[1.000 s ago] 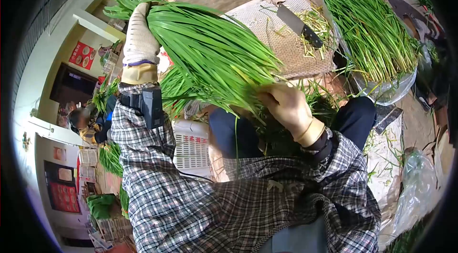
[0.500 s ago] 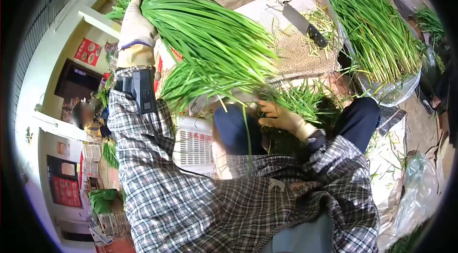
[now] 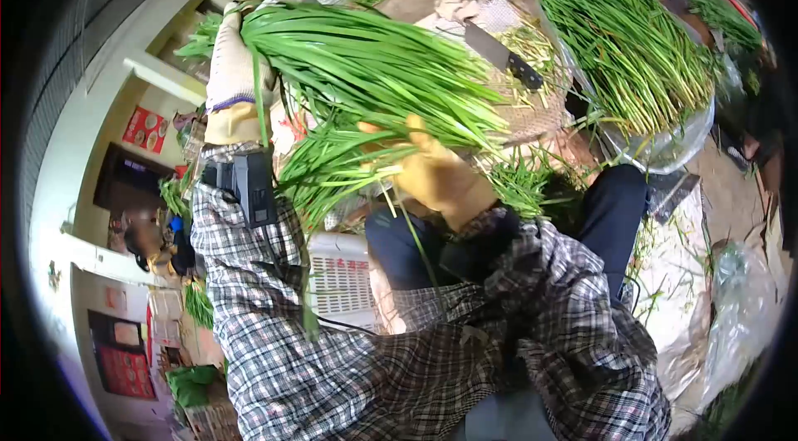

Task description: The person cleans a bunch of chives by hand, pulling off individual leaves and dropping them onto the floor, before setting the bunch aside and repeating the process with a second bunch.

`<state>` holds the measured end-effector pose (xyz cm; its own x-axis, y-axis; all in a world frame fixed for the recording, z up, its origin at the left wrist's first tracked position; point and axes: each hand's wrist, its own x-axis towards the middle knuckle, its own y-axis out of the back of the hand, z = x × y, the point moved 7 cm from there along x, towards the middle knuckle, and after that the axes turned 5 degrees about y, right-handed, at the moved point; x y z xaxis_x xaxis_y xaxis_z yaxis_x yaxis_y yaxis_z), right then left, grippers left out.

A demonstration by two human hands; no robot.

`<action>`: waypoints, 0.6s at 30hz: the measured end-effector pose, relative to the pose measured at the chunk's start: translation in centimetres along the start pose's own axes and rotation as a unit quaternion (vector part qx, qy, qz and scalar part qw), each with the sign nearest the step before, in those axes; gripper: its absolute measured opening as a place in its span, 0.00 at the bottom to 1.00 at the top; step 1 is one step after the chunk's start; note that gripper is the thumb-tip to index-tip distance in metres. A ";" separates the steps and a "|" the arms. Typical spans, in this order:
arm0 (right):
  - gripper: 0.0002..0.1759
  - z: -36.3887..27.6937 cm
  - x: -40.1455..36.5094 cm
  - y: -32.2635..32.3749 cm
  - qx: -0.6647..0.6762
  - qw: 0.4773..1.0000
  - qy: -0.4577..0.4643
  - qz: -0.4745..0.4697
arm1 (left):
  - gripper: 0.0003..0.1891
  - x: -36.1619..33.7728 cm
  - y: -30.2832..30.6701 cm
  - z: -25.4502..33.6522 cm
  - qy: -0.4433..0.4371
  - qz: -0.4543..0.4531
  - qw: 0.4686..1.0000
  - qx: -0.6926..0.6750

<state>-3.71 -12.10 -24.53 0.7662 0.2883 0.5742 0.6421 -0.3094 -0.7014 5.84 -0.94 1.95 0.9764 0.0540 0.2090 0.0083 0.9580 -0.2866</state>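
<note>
My left hand (image 3: 237,67), in a pale knitted glove, is at the leafy end of a large bunch of green stalks (image 3: 382,67); its fingers are mostly hidden by the leaves. The pale stalk ends point right. My right hand (image 3: 436,175), in a yellowish glove and blurred, reaches over the lower edge of the bunch with its fingers apart, touching or close to loose stalks. Below it, a few long leaves hang over my lap. A knife (image 3: 503,56) with a black handle lies on a woven sack (image 3: 532,118) beyond the bunch, among cut stalk bits.
A plastic-wrapped pile of stalks (image 3: 632,59) lies at the right. Loose greens (image 3: 532,183) are between my knees. A white crate (image 3: 341,279) stands by my left knee. Clear plastic (image 3: 736,316) is at the far right. Another person (image 3: 158,246) is at the left.
My right hand has moved left and up from near my knees to the bunch's lower edge. The view has shifted slightly, and my left hand is still at the leafy end.
</note>
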 end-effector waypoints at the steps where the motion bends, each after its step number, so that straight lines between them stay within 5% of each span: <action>1: 0.27 -0.3 0.4 -0.3 -0.036 0.998 0.048 0.005 | 0.16 -0.1 -0.7 -0.1 0.003 -0.007 1.000 0.023; 4: 0.20 0.8 -1.7 1.2 -0.077 0.995 -0.060 0.019 | 0.18 -1.3 -1.2 0.8 -0.029 0.055 0.995 0.084; 7: 0.19 -3.2 -4.3 1.6 -0.451 0.884 -0.121 0.028 | 0.19 -2.5 -1.2 2.4 -0.092 0.075 0.985 0.128; 9: 0.18 -2.3 -7.9 3.8 -0.173 0.932 -0.213 0.234 | 0.20 -1.3 -0.4 2.9 -0.100 0.049 0.986 0.123; 12: 0.14 -3.4 -11.1 6.5 -0.297 0.903 -0.190 0.245 | 0.20 0.2 0.8 3.1 -0.077 0.045 0.992 0.086; 14: 0.16 -5.2 -11.7 6.6 -0.587 0.780 -0.146 0.158 | 0.20 0.4 1.3 3.4 -0.069 0.058 0.993 0.079; 17: 0.20 -6.1 -14.6 8.8 -0.731 0.615 -0.240 0.172 | 0.20 -1.7 -0.3 3.6 -0.084 0.104 0.985 0.111; 18: 0.21 -5.5 -15.8 9.4 -0.779 0.553 -0.285 0.085 | 0.21 -1.9 0.0 3.7 -0.083 0.111 0.985 0.106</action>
<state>-9.61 -24.57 -37.86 0.9714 0.2368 0.0192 0.1444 -0.6525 0.7439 3.16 -0.04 4.97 0.9003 0.2974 0.3178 -0.2643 0.9537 -0.1437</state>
